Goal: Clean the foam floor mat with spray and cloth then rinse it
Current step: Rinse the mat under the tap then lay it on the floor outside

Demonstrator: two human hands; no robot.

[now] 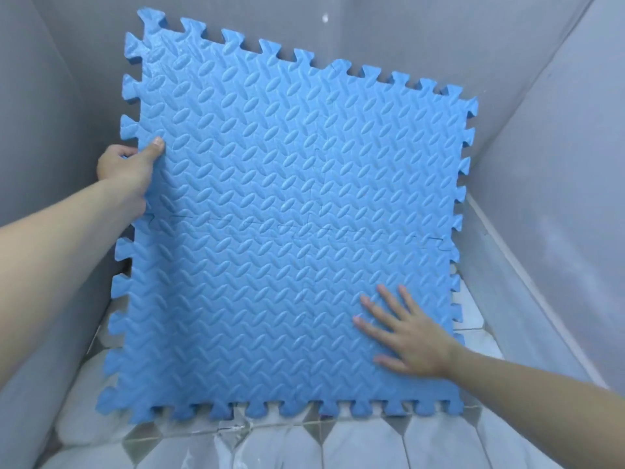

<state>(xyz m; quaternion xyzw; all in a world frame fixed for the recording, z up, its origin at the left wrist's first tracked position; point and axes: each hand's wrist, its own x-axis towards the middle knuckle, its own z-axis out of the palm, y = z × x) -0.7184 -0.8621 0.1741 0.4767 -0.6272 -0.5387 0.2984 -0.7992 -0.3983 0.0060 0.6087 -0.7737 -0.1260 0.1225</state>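
Left hand (130,167) pinches the blue interlocking foam mat's (287,211) left edge; right hand (406,333) presses flat near its lower right corner, seemingly rinsing stage; next, steadying it upright.

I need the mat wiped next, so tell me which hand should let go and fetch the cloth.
Probably the right hand. It only lies flat on the mat, fingers spread, gripping nothing. The left hand grips the mat's edge, holding it upright. No cloth is in view.
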